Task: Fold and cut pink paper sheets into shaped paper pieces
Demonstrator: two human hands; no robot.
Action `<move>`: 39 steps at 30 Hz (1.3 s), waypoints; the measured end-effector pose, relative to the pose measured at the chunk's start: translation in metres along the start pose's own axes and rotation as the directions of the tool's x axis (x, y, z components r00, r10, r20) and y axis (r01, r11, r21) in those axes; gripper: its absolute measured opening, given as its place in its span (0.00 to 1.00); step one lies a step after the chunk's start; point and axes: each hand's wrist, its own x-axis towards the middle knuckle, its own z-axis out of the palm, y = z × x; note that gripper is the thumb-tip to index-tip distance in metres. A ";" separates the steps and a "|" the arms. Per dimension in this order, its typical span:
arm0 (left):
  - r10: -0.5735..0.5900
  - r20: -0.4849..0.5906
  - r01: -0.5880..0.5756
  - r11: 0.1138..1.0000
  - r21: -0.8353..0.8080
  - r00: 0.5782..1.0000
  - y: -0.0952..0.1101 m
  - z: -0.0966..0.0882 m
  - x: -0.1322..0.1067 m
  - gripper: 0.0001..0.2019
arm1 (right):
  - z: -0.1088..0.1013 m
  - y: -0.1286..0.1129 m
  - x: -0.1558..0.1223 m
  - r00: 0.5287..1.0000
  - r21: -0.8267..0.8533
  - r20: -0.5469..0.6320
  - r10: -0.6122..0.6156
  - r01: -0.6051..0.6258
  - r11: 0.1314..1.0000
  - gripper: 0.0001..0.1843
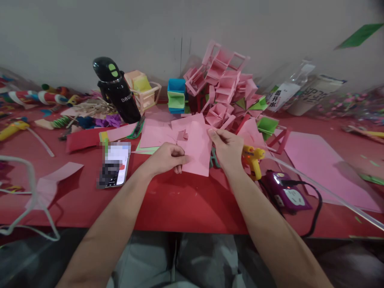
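Both my hands hold one pink paper sheet [198, 150] above the red table [186, 204]. My left hand [168, 157] is closed on the sheet's left edge, thumb on top. My right hand [228, 150] pinches the sheet's upper right corner between thumb and fingers. The sheet has cut flaps near its middle. Behind it lie more pink sheets [156, 134] and a heap of folded pink paper frames [223, 86].
A phone [115, 166] lies left of my hands. A yellow glue gun [253, 158] and a purple device [286, 194] with a black cable sit at right. A black bottle [117, 90], coloured paper boxes [176, 96] and a large pink sheet [324, 168] are around.
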 end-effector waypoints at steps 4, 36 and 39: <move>0.138 -0.123 -0.137 0.990 0.015 0.983 -0.001 0.000 0.003 0.14 | 0.002 0.000 -0.003 0.995 0.040 0.095 0.011 -0.015 0.999 0.16; 0.137 -0.400 -0.271 0.914 -0.303 0.906 -0.003 -0.006 0.011 0.06 | 0.007 -0.004 -0.011 0.877 0.122 0.481 -0.023 -0.041 0.992 0.21; 0.118 -0.498 -0.260 0.939 -0.225 0.859 -0.006 -0.006 0.012 0.19 | 0.006 -0.003 -0.010 0.864 0.116 0.489 -0.124 0.077 0.990 0.23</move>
